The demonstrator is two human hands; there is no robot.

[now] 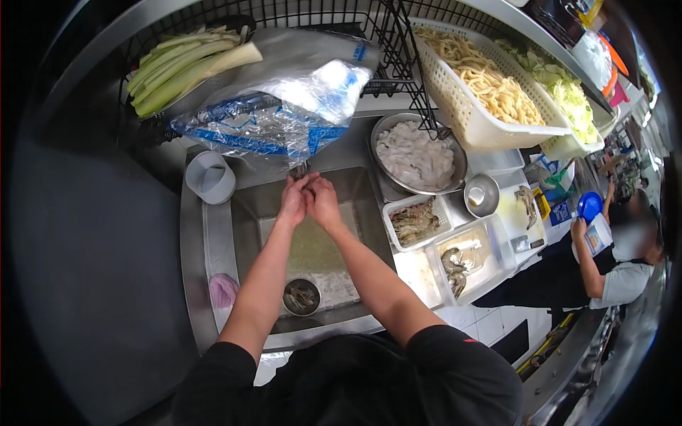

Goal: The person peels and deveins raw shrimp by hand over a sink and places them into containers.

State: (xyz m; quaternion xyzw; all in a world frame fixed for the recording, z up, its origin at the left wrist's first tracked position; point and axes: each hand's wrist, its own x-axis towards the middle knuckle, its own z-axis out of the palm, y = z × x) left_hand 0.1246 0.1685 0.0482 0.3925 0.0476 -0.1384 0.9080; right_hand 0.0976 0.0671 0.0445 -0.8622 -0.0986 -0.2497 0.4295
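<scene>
Both arms reach over the steel sink (249,220) to its far edge. My left hand (293,201) and my right hand (323,201) meet there, fingers curled in and touching, just below the metal tap (298,170). Whatever lies between the fingers is hidden. On the sink's floor nearer my body stands a small metal bowl (302,297) with dark shrimp in it. A clear plastic bag with blue print (270,128) hangs down close behind the tap.
Right of the sink are a bowl of whitish seafood pieces (415,156), a basket of shrimp (415,221), and a clear tub (472,259). Noodles (483,74) and leeks (188,67) sit above. A white container (210,177) and pink cloth (223,290) flank the left. A co-worker (604,270) stands right.
</scene>
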